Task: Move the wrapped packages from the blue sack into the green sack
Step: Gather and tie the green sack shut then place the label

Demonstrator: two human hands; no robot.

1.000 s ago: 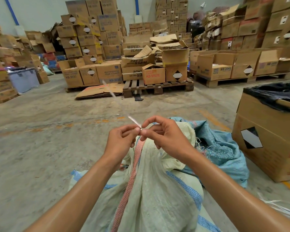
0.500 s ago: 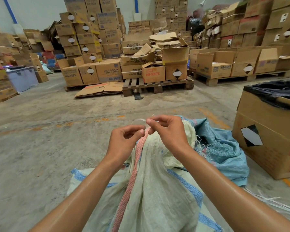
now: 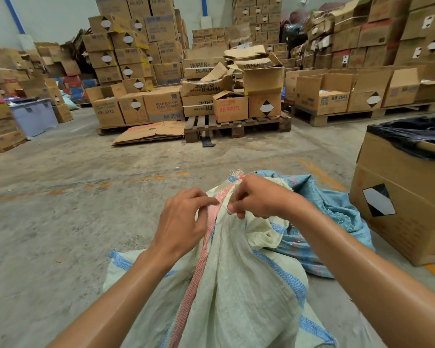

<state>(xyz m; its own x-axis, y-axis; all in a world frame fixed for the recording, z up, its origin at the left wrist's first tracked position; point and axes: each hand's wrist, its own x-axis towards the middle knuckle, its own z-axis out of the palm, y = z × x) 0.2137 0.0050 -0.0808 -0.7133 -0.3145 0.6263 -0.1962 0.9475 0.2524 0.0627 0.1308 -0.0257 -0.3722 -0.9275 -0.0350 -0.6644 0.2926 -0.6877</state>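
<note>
Head view: both hands, left [image 3: 183, 222] and right [image 3: 259, 199], pinch the gathered neck of the green sack [image 3: 236, 285], standing on the floor against the slumped blue sack [image 3: 337, 212]. Best to hold the neck bunched while tying.

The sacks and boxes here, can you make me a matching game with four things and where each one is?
Things:
1. green sack
2. blue sack
3. black-lined box
4. grey bin

Places:
A. far left, by the stacked boxes
B. on the floor, just behind the pale sack
C. under both hands, its neck bunched up
D. at the right edge, beside the blue sack

Pairs: 1-C, 2-B, 3-D, 4-A

The left hand and right hand both pinch the green sack's neck.
</note>
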